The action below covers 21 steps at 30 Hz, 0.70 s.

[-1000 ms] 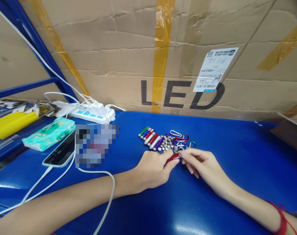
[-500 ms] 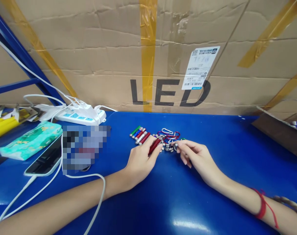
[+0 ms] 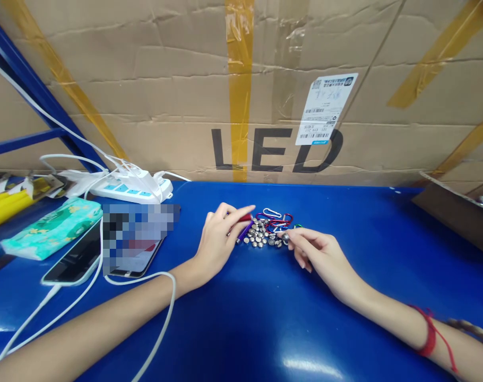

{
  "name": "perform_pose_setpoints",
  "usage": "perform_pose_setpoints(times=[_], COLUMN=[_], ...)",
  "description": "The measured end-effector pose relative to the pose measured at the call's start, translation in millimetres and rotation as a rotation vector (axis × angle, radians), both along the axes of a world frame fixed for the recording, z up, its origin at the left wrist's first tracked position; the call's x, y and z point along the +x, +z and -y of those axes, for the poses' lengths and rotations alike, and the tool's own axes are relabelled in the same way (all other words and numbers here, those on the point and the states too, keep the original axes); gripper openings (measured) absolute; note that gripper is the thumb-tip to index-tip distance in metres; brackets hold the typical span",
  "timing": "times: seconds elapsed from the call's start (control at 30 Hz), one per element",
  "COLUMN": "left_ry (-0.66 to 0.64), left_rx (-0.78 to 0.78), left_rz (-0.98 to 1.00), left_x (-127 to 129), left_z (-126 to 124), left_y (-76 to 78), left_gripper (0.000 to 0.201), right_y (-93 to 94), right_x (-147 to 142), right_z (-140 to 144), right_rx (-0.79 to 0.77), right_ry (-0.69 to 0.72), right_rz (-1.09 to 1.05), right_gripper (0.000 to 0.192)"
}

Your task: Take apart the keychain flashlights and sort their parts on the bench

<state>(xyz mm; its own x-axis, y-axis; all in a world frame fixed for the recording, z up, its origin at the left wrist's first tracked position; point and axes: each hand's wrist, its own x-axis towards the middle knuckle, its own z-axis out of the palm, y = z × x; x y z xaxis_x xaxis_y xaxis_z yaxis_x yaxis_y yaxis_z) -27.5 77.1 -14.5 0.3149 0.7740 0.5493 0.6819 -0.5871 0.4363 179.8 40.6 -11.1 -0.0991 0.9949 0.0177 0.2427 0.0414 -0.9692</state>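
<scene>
We see the tabletop (image 3: pixel 345 318) running back to a cardboard box (image 3: pixel 146 95) that stands along its far edge. Near the middle of the tabletop lies a heap of button cells (image 3: pixel 260 237), with carabiner clips (image 3: pixel 276 218) just behind it. Our left hand (image 3: pixel 217 241) rests just left of the heap, over a few small torches (image 3: pixel 243 229); our right hand (image 3: pixel 319 254) rests just right of it, fingertips at its edge. Further left lie two phones (image 3: pixel 72 262) side by side, a cable (image 3: pixel 162 313) leading from them towards us. A tissue pack (image 3: pixel 50 228) lies left of the phones, and a power strip (image 3: pixel 132 185) sits behind them, close to the box.
</scene>
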Motion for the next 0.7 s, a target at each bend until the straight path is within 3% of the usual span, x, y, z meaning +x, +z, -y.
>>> perform_pose_setpoints(times=[0.13,0.23,0.53,0.7], left_ry=[-0.178,-0.139,0.182,0.383], left_rx=[0.183,0.17,-0.126,-0.22], left_rz=[-0.391,-0.456,-0.045,0.11], left_x=[6,9,4,-4], left_z=[7,10,1,-11], left_y=[-4.2,-4.4,-2.3,6.6], left_gripper=[0.036,0.04,0.039,0.039], right_y=[1.8,2.5,1.9,-1.2], right_x=[-1,-2,-4,3], right_z=[1,2,5,3], right_rx=[0.014,0.025,0.107,0.243], right_ry=[0.011,0.028,0.091,0.002], right_rz=[0.023,0.023,0.14,0.254], right_gripper=[0.042,0.04,0.034,0.033])
